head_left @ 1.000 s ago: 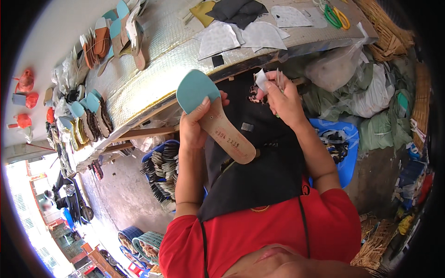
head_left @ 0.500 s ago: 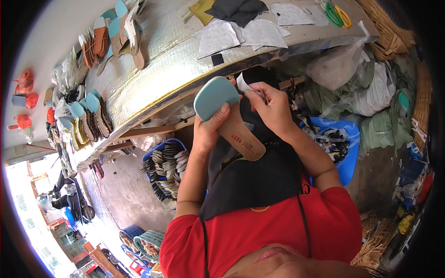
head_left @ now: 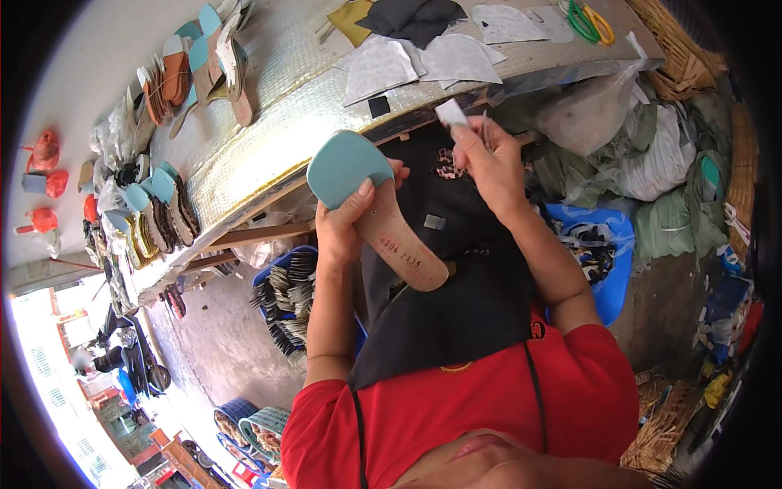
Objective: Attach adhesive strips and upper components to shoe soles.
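My left hand (head_left: 344,226) grips a shoe insole (head_left: 405,248) with a light blue front and a tan heel end bearing printed marks. The thumb lies on its face and the fingers go behind it. Up and to the right, my right hand (head_left: 495,167) pinches a small white piece (head_left: 452,113), apart from the insole; another thin greyish bit shows between its fingers. A pink-and-black patterned piece (head_left: 448,165) lies beneath that hand, against my black apron (head_left: 472,310). A small grey square (head_left: 435,222) rests on the apron.
The workbench (head_left: 277,106) ahead bears white cut pieces (head_left: 379,72), black cloth (head_left: 415,20), green-and-yellow-handled scissors (head_left: 590,24) and insole bundles (head_left: 175,73). Blue tubs hold stacked shoe parts (head_left: 285,297) at left and scraps (head_left: 590,248) at right. Bags (head_left: 652,155) crowd the right.
My right hand has moved up and right, away from the insole, with the white piece still pinched. My left hand has shifted the insole to the left and slightly down.
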Tool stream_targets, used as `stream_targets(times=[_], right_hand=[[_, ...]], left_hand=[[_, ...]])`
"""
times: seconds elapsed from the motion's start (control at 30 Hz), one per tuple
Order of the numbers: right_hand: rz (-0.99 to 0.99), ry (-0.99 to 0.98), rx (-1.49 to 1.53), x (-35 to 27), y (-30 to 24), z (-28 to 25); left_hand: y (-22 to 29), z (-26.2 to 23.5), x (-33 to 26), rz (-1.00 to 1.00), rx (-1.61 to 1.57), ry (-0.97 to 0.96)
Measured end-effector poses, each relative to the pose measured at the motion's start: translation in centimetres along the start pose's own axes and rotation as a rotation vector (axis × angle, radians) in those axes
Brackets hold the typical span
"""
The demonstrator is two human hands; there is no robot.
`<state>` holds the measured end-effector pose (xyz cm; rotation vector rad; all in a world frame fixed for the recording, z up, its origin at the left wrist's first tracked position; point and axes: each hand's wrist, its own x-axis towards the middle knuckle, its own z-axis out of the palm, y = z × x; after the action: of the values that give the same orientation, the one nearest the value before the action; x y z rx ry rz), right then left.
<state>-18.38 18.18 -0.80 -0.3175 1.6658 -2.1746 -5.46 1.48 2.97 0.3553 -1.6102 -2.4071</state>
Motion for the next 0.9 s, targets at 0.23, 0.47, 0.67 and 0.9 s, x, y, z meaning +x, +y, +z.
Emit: stream_targets(times=[0.23,0.47,0.67,0.9], right_hand=[[-0.009,-0.153,-0.066,-1.8,0.1,2.0],[0.113,-0.252,0.052,-1.4,0.5,2.1],[0.318,-0.232,0.161,-1.2,-1.0,2.1],[0.167,-0.183,0.017,-1.3,-0.2,2.4]], left_hand=[[-0.5,1.6,1.2,0.049,0.08,-0.053],[-0.8,1.2,1.0,0.091,0.184,-0.022],[-1.3,0.1,0.9,0.208,0.267,-0.072],[-0.8,1.0,0.9,0.244,0.239,-0.081]])
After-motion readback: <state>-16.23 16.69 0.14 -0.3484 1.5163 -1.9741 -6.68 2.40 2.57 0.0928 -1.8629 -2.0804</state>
